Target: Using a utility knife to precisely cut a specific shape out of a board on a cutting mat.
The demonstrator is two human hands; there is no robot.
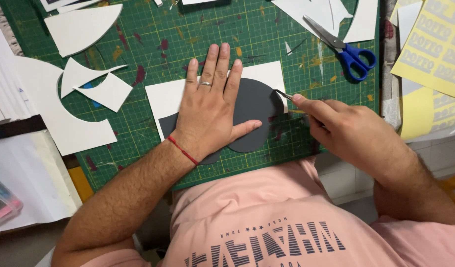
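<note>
- The right hand (353, 133) pinches a thin craft knife (285, 95) between thumb and fingertips, its blade tip touching the right edge of the dark grey round piece (257, 106)
- The left hand (210, 111) lies flat with fingers spread, holding nothing, pressing the grey piece down onto a white sheet (165, 99)
- Both lie on a green cutting mat (153, 44) with a printed grid and paint stains, which sits on a work table close to the person's pink shirt
- The knife slants from the hand up and to the left, its long axis pointing at the rim of the grey piece; the left thumb rests just below the blade's path
- White offcuts (84, 27) with curved edges lie on the mat to the left and along the top
- Blue-handled scissors (343, 49) lie shut at the upper right, well apart from the knife
- Yellow printed sheets (435, 49) overlap the table's right edge
</note>
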